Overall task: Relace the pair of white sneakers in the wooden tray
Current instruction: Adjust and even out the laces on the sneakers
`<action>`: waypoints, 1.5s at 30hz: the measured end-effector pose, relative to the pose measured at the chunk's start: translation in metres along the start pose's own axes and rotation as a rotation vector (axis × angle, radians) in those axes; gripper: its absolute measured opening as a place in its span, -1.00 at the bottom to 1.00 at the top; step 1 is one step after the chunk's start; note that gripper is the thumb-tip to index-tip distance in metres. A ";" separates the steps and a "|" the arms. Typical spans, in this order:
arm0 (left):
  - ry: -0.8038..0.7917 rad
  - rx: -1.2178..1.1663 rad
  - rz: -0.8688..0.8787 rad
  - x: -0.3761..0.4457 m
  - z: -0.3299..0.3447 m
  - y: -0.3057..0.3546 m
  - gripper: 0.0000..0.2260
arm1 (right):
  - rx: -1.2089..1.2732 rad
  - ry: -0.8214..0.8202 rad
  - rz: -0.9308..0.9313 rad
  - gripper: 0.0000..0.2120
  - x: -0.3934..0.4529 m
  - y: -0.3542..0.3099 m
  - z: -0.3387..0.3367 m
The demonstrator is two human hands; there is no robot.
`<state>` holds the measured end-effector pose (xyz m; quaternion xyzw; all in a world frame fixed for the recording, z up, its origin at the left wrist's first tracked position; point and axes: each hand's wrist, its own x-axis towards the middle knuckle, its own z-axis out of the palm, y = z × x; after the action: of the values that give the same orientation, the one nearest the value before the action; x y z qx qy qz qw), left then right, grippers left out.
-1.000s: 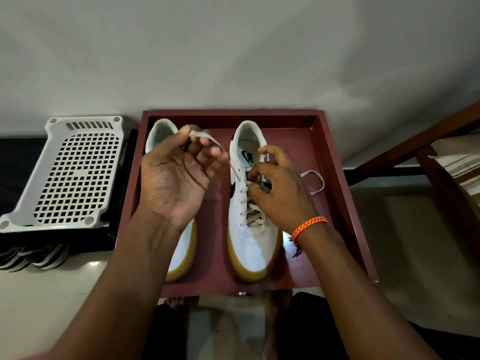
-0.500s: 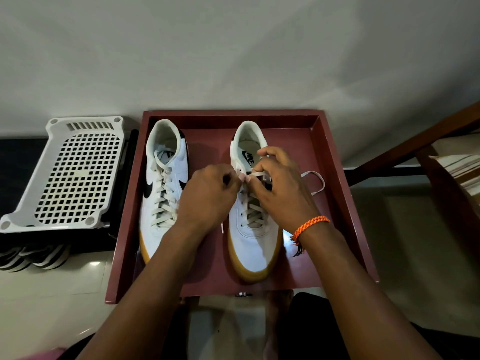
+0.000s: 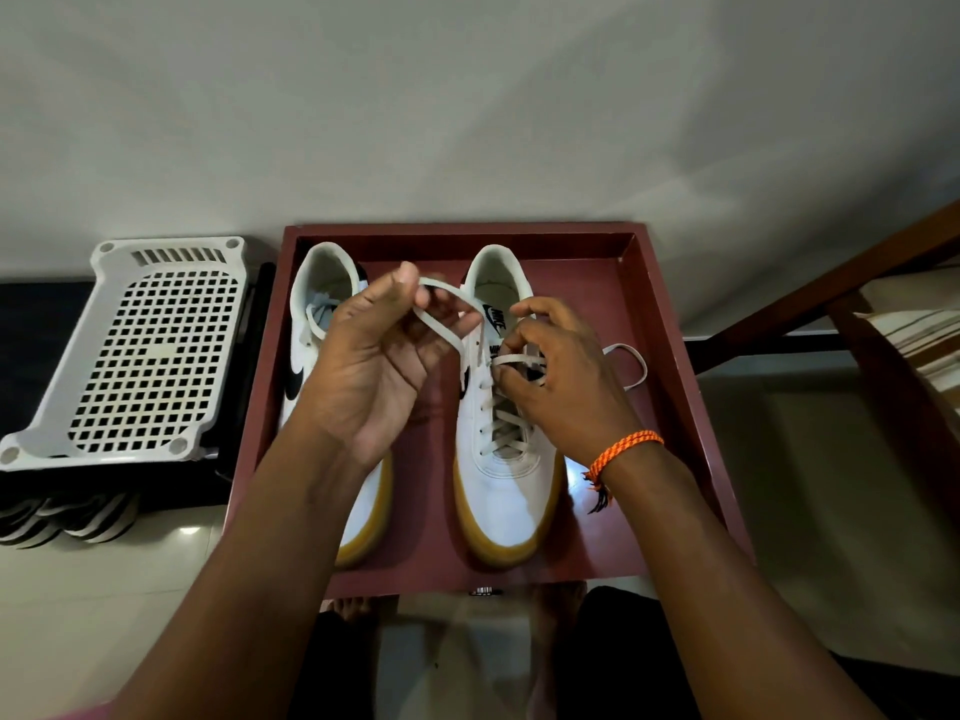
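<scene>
2 sneakers (image 3: 506,480) in tray (image 3: 662,324), toes near, heels far. Left hand (image 3: 374,366) fingers pinch lace (image 3: 441,327); right hand (image 3: 563,387) fingers pinch it at eyelets.

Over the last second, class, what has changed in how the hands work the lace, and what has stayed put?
The left hand has again lifted up and left, drawing the lace out in a loop. The right hand still pinches the lace at the right sneaker eyelets. Both sneakers and the wooden tray have not moved.

Dim, soft indoor light, floor glare (image 3: 189,531) (wide-angle bowing at edges)
</scene>
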<state>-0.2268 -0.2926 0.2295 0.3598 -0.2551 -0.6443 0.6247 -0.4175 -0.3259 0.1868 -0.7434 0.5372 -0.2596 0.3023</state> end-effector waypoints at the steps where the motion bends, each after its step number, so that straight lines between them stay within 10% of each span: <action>1: 0.009 -0.106 -0.002 0.000 0.000 0.003 -0.65 | 0.006 -0.002 0.001 -0.90 0.000 0.000 0.000; 6: -0.007 -0.375 0.018 0.001 -0.013 0.016 -0.90 | 0.012 -0.015 0.005 -0.88 0.000 0.000 -0.001; 10: 0.248 0.416 -0.063 0.006 -0.010 0.004 -0.62 | 0.011 -0.030 0.004 -0.84 -0.001 0.000 -0.003; 14: 0.107 1.258 0.024 0.001 -0.010 -0.028 -0.58 | -0.024 -0.041 -0.019 -0.79 -0.003 0.002 -0.002; 17: 0.052 1.428 0.147 0.004 -0.016 -0.038 -0.65 | -0.029 -0.051 -0.006 -0.76 -0.002 0.000 -0.002; 30: 0.050 0.632 -0.057 0.006 -0.011 -0.019 -0.66 | -0.075 -0.069 -0.004 -0.75 -0.001 0.002 -0.002; 45: 0.043 0.583 0.125 0.002 0.001 -0.019 -0.75 | -0.034 0.296 -0.089 -0.77 -0.012 -0.021 0.030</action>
<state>-0.2395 -0.2928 0.2147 0.5213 -0.4377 -0.4965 0.5386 -0.3864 -0.3043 0.1811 -0.7249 0.5468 -0.3703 0.1957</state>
